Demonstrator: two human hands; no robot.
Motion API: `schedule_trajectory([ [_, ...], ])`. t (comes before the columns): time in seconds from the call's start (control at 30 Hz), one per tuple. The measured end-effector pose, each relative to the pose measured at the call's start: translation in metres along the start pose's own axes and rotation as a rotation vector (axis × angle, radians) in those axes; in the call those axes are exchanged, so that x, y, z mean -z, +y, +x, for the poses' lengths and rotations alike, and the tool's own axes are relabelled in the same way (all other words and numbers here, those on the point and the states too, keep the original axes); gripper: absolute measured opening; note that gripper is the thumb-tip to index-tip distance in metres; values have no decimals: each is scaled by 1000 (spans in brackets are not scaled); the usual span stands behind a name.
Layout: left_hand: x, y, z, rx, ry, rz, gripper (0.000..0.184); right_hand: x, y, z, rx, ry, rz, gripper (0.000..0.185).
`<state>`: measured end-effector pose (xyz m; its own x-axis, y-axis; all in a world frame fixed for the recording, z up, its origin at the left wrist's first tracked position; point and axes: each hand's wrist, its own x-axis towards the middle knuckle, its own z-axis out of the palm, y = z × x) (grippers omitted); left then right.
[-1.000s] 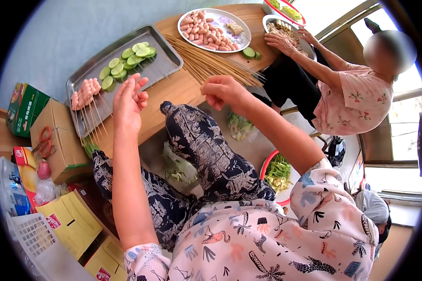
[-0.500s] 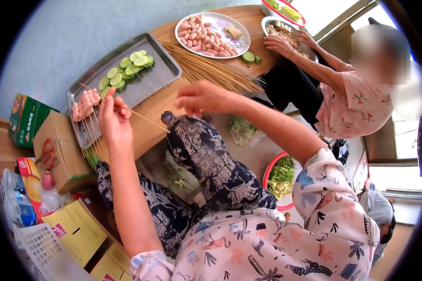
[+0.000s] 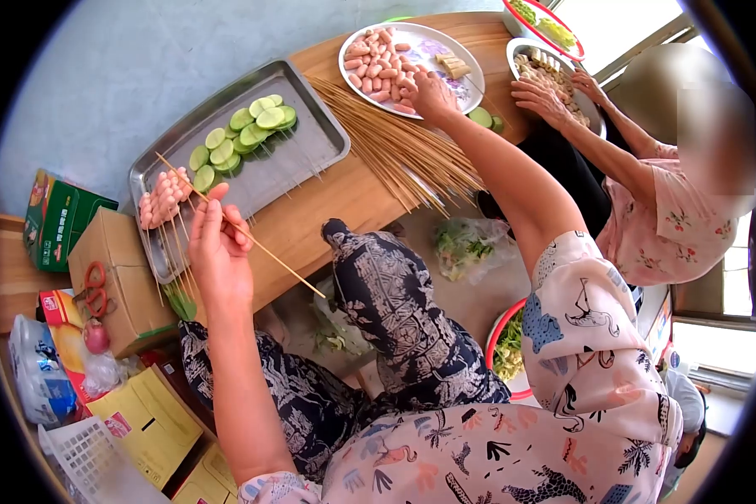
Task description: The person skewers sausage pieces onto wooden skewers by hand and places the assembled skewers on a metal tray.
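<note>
My left hand (image 3: 220, 252) is closed on a thin bamboo skewer (image 3: 277, 257), which slants from upper left to lower right with nothing threaded on it. Over the white plate (image 3: 470, 49), my right hand (image 3: 437, 101) is closed, its bent fingers pinching at a small pink sausage at the pile's edge; the fingertips are partly hidden. More small sausages (image 3: 376, 63) lie heaped on that plate. Just beyond my left hand, a metal tray (image 3: 315, 105) bears skewered sausages (image 3: 165, 196) and skewered green slices (image 3: 222, 152).
Loose bamboo skewers (image 3: 395, 147) fan across the wooden table (image 3: 344, 189). At right, a person's hands (image 3: 542, 102) are at a bowl (image 3: 598, 126) of food pieces. Left stand a cardboard box (image 3: 134, 281) with red scissors (image 3: 96, 287) and a white basket (image 3: 84, 458). A red-rimmed basin (image 3: 492, 336) sits below.
My right hand has moved from above the table's near edge up and away to the sausages on the plate. My left hand still holds the bare skewer. The view has shifted slightly.
</note>
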<state>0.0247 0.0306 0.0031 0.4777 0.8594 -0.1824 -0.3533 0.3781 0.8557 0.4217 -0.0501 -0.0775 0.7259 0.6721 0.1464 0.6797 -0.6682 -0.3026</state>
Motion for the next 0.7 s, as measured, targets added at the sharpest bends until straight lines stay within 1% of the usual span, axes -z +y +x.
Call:
schedule_trajectory([
  [0.07,-2,0,-1,21,-4,16,24,-22,7,17,34,92,53,42],
  [0.1,-3,-1,-1,23,-11,14,24,-28,11,23,49,35,37,41],
  [0.13,-3,-1,-2,18,0,21,24,-32,9,30,36,-38,34,36],
  [0.2,-2,-2,-1,23,-16,35,23,-38,12,31,170,47,-117,30],
  [0.23,1,-3,0,29,-52,32,25,-33,8,27,170,58,-131,26],
  [0.27,1,-2,1,24,-45,35,25,-44,11,30,219,136,-151,27],
  [0.33,-1,-2,0,36,-61,23,24,-44,12,28,127,53,-84,26],
  [0.37,-1,-1,0,36,-60,19,24,-41,13,25,132,54,-83,26],
  [0.43,-1,0,-1,41,-59,20,24,-31,13,18,251,80,-93,27],
  [0.47,-2,1,-2,49,-60,20,24,-27,6,18,256,82,-93,27],
  [0.53,-3,1,-3,50,-64,14,23,-15,-16,21,-170,-117,572,23],
  [0.57,-3,1,-4,73,-117,44,24,-1,-33,13,-282,-207,983,14],
  [0.6,-3,2,-5,95,-171,75,24,12,-50,4,-372,-299,1375,12],
  [0.67,-7,3,-9,107,-195,105,25,29,-82,-10,-326,-475,1610,10],
  [0.7,-7,3,-11,144,-263,116,25,35,-99,-18,-317,-544,1689,11],
])
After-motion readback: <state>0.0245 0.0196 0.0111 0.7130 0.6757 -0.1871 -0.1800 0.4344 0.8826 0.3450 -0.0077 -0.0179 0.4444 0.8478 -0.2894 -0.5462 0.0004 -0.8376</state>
